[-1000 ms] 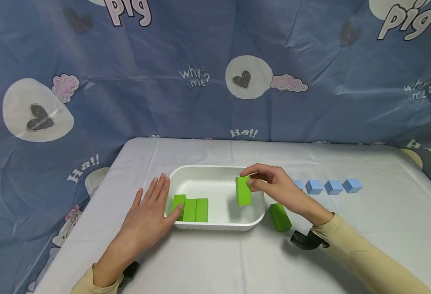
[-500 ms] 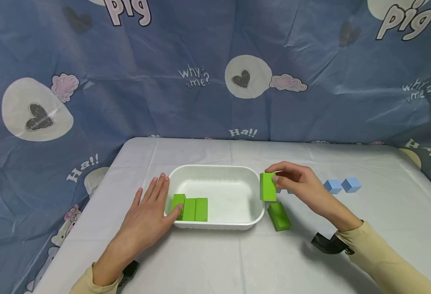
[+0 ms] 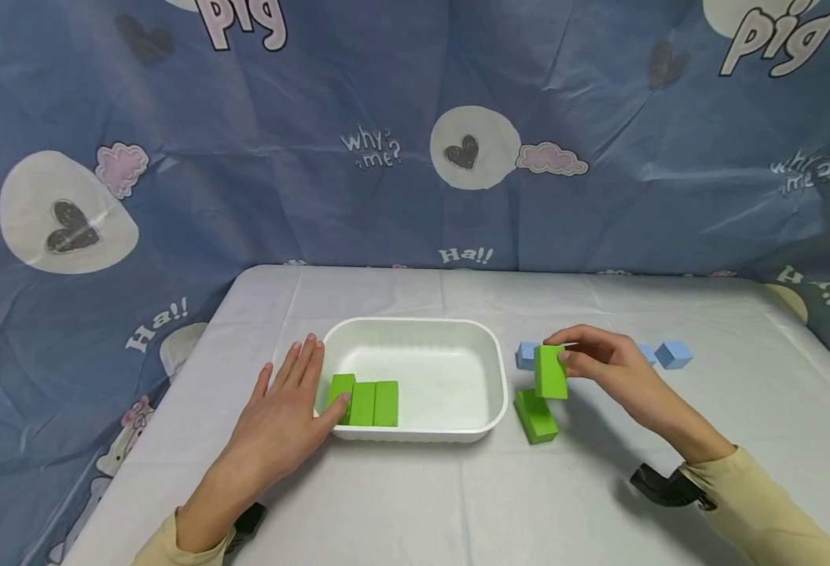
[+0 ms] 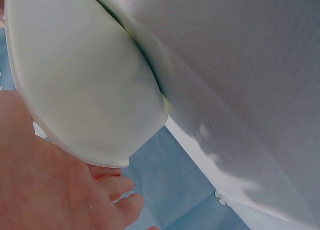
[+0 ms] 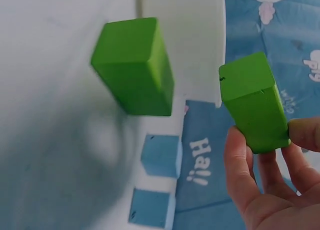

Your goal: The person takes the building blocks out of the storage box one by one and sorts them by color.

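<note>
My right hand [image 3: 609, 368] pinches a green block [image 3: 551, 371] above another block [image 3: 536, 415] beside the tray [image 3: 415, 326]; my left hand [image 3: 284, 413] lies flat, steadying it. Next, I judge, comes setting it down gently.

Two bare hands, the left hand [image 3: 282, 420] and the right hand [image 3: 616, 371], extend from long pale yellow sleeves [image 3: 754, 503] that end at the wrists. A small black device [image 3: 666, 487] is strapped beneath the right wrist at about 4 o'clock in the head view. A matching black device [image 3: 248, 525] sits beneath the left wrist at about 7 o'clock.
</note>
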`<state>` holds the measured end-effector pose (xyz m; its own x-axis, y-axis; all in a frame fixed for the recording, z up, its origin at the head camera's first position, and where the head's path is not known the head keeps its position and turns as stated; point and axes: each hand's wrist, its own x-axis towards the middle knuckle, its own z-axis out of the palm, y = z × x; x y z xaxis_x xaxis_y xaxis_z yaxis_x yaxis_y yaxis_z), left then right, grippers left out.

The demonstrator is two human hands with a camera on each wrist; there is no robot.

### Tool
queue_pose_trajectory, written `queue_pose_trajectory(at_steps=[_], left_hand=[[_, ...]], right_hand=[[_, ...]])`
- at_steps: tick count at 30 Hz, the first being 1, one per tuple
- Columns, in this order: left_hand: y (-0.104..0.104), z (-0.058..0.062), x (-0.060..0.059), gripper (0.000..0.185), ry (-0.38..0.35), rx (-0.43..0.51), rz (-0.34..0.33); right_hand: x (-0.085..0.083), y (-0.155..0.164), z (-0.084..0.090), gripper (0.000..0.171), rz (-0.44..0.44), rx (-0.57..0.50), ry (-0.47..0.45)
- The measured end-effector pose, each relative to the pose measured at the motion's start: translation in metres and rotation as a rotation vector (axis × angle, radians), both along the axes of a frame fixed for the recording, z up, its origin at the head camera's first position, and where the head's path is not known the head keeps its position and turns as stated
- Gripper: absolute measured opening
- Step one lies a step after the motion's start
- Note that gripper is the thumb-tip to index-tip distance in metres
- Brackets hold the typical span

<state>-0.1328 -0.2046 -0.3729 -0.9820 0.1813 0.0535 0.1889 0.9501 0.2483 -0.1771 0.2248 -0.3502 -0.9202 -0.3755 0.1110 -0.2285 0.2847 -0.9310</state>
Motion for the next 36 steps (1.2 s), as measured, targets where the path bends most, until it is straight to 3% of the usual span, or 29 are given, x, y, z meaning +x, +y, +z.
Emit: queue_pose_trajectory(at_steps=[17, 27, 36], left_hand=[[0.001, 0.003, 0.002, 0.086, 0.003, 0.005, 0.004], [0.001, 0.000, 0.002, 0.088, 0.001, 0.014, 0.003], [0.001, 0.001, 0.002, 0.087, 0.005, 0.015, -0.003]], right_hand=[[0.017, 0.033, -0.018, 0.025, -0.058, 0.192, -0.002], [0.019, 0.042, -0.034, 0.022, -0.009, 0.260, 0.042], [0.022, 0.040, -0.036, 0.022, 0.022, 0.242, 0.069]])
